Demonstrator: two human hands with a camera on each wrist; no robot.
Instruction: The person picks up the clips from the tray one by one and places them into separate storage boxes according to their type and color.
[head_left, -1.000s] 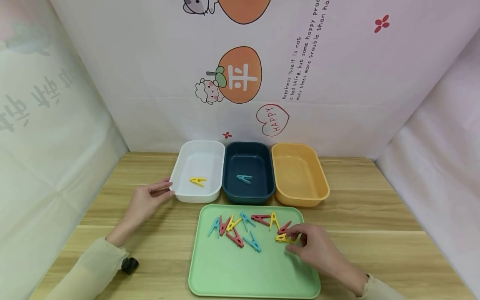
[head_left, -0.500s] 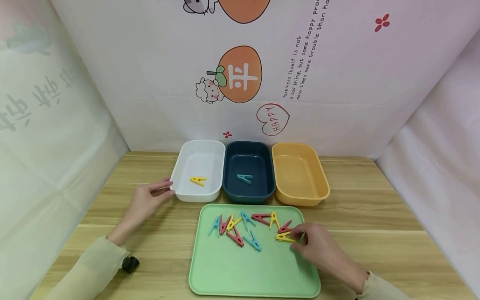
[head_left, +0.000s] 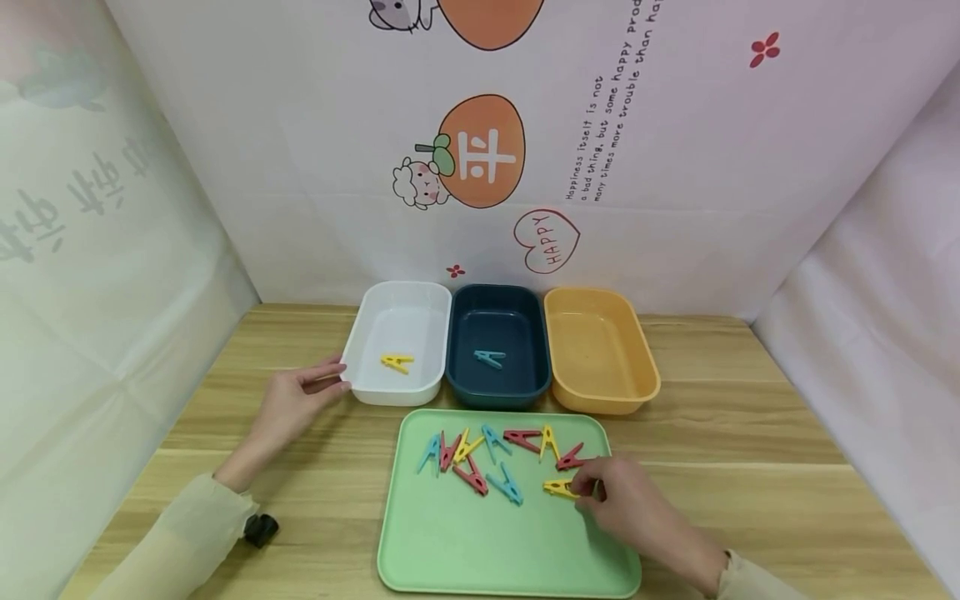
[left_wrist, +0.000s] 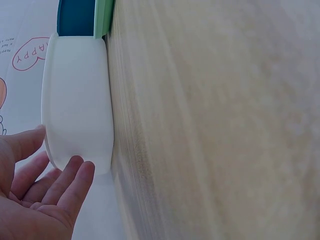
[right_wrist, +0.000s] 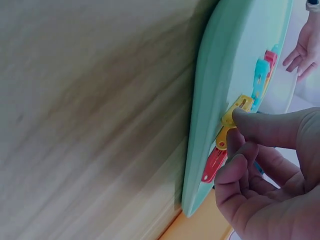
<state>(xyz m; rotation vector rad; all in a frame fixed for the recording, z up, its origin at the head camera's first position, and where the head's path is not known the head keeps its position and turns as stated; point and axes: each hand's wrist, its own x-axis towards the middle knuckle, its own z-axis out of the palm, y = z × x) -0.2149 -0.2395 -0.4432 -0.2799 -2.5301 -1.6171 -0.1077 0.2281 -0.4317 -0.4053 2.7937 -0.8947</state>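
Observation:
My right hand [head_left: 626,508] pinches a yellow clothespin [head_left: 558,488] between thumb and index finger, low over the green tray [head_left: 502,550]; the fingers cover one end of it. In the right wrist view, the thumb lies on the yellow clothespin [right_wrist: 235,112], with a red clothespin [right_wrist: 214,165] close by. Several red, blue and yellow clothespins lie across the tray's far half, such as a blue clothespin [head_left: 505,483]. My left hand [head_left: 288,408] touches the near left corner of the white bin [head_left: 393,396] with fairly straight fingers; the left wrist view shows its thumb at the rim.
Beside the white bin stand a dark blue bin [head_left: 498,396] and an orange bin [head_left: 603,400], in a row behind the tray. One yellow clothespin [head_left: 396,362] lies in the white bin, one blue clothespin [head_left: 490,358] in the dark one. A printed cloth [head_left: 337,167] hangs behind.
My right hand has closed on the yellow clothespin and shifted it slightly left and nearer, away from the red one beside it. My left hand has stayed at the white bin.

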